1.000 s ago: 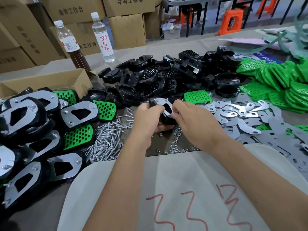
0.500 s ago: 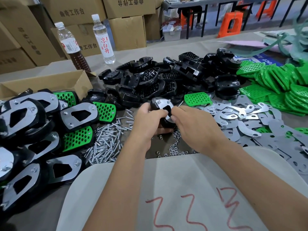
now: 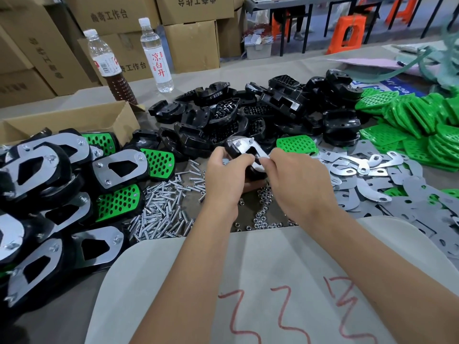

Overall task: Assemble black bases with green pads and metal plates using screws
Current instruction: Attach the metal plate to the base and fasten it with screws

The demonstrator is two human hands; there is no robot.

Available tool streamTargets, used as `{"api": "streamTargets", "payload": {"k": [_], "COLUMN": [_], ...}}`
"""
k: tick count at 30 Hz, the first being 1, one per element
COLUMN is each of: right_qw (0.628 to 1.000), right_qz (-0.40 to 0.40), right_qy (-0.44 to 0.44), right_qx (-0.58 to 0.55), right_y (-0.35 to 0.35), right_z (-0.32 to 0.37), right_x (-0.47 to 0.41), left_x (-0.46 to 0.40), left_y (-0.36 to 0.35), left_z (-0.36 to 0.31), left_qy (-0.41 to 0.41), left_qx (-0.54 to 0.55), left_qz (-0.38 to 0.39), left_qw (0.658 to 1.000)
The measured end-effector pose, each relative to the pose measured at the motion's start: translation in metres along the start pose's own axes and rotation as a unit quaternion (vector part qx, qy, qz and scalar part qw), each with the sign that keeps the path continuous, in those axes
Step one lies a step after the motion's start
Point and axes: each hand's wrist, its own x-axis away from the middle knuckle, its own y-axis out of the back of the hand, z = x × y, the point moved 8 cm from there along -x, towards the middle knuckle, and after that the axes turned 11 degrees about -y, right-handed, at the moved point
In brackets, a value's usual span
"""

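Note:
A black base with a metal plate [image 3: 244,147] on top is held above the table's middle. My left hand [image 3: 227,170] grips its left side. My right hand [image 3: 295,178] pinches the plate's near right end. Two screw ends stick up from the plate. A heap of loose screws [image 3: 161,209] lies to the left of my hands and small nuts [image 3: 263,207] lie under them. Bare black bases [image 3: 248,112] are piled behind. Green pads [image 3: 427,125] are stacked at the right. Loose metal plates [image 3: 387,184] are spread on the right.
Several finished assemblies [image 3: 64,180] crowd the left side. An open cardboard box [image 3: 74,120] and two bottles [image 3: 156,55] stand at the back left. A grey sheet with red marks [image 3: 248,281] covers the near edge. Cartons [image 3: 193,43] line the back.
Both hands have kept hold of the base with its plate and tilted it, so the plate's face now shows more toward me. The part sits slightly higher than before.

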Motion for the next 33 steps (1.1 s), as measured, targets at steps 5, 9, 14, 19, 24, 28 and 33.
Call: {"api": "streamTargets", "payload": {"k": [5, 9, 14, 19, 24, 28, 33], "right_qw": [0.998, 0.998, 0.995, 0.997, 0.999, 0.999, 0.997], "right_qz": [0.045, 0.053, 0.068, 0.060, 0.025, 0.040, 0.060], "right_qy": [0.044, 0.031, 0.067, 0.039, -0.036, 0.005, 0.009], "right_qx": [0.027, -0.009, -0.022, -0.012, 0.027, 0.016, 0.043], "right_y": [-0.011, -0.013, -0.010, -0.009, -0.003, -0.001, -0.010], "right_z": [0.006, 0.001, 0.009, 0.007, -0.008, -0.001, 0.002], "right_x": [0.003, 0.001, 0.006, 0.004, -0.001, 0.000, -0.001], "left_x": [0.000, 0.001, -0.002, 0.001, 0.004, 0.001, 0.002], "left_y": [0.004, 0.004, 0.009, 0.004, -0.006, -0.002, 0.000], "left_z": [-0.006, -0.009, -0.008, -0.006, -0.009, -0.008, -0.006], "left_qy": [-0.033, -0.043, -0.040, -0.042, -0.058, -0.056, -0.063], "left_qx": [-0.048, -0.067, -0.057, -0.066, -0.075, -0.067, -0.086], "left_qz": [-0.015, -0.016, -0.016, -0.014, -0.006, -0.013, -0.018], "left_qw": [0.998, 0.997, 0.997, 0.997, 0.995, 0.996, 0.994]}}
